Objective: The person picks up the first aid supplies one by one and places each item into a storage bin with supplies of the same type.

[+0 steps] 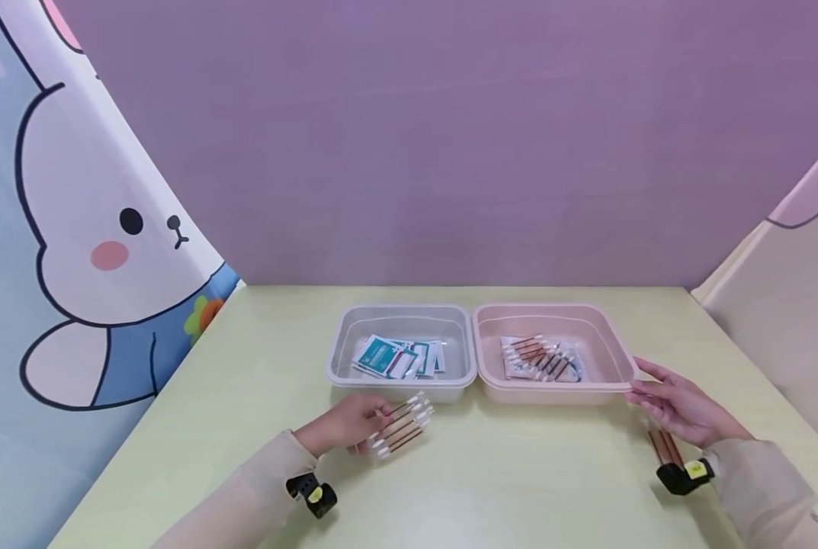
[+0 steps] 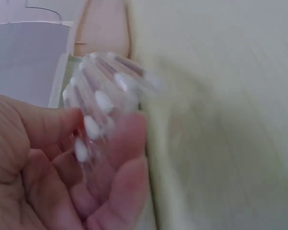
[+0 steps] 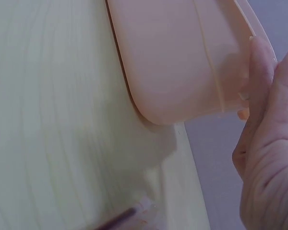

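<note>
My left hand (image 1: 354, 421) pinches a clear pack of cotton swabs (image 1: 402, 427) with brown sticks and white tips, just in front of the grey tub (image 1: 338, 374). In the left wrist view, the thumb and curled fingers hold the swab pack (image 2: 103, 91) by one end. At the right corner of the pink tub (image 1: 604, 343), my right hand (image 1: 683, 408) grips the rim. The right wrist view shows its fingers (image 3: 261, 72) against the tub's rim and outer wall. Below that hand are more brown swabs (image 1: 664, 444), partly behind the wrist camera; cannot tell what supports them.
Teal and white sachets (image 1: 395, 357) lie in the grey tub. Packs of brown swabs (image 1: 535, 357) rest on a white packet in the pink tub. Both tubs stand side by side on a pale table (image 1: 491, 473). A purple backdrop (image 1: 450, 152) rises behind its far edge.
</note>
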Demonstrator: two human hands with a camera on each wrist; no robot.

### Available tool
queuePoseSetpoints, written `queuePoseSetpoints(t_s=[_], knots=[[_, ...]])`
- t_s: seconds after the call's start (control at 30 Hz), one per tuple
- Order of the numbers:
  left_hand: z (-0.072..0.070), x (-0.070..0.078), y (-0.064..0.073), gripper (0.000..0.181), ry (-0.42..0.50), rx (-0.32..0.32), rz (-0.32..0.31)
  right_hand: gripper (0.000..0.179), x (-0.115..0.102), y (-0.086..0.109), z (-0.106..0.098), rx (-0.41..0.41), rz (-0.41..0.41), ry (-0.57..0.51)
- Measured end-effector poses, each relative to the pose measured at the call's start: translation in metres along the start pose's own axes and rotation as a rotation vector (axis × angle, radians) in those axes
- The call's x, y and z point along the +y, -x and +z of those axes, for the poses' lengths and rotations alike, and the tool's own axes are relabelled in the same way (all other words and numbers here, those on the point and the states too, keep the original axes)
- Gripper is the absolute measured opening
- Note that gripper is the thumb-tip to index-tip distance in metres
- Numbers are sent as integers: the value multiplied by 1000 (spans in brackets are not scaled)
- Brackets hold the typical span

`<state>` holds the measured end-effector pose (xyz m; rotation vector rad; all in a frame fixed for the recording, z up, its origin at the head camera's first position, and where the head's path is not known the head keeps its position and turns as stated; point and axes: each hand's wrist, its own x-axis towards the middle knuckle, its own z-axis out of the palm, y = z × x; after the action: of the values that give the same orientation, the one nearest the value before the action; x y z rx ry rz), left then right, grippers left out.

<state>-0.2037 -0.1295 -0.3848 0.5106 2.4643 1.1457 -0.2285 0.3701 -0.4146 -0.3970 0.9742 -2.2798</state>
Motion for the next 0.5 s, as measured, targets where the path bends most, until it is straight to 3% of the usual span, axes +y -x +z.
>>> queuePoseSetpoints(t_s=[0.3, 0.5], knots=[[1, 15, -9, 18, 310, -54, 24, 47, 0, -3, 2, 20, 2, 22], [3, 28, -21, 19, 417, -10, 27, 47, 0, -1, 2, 25, 8, -9]])
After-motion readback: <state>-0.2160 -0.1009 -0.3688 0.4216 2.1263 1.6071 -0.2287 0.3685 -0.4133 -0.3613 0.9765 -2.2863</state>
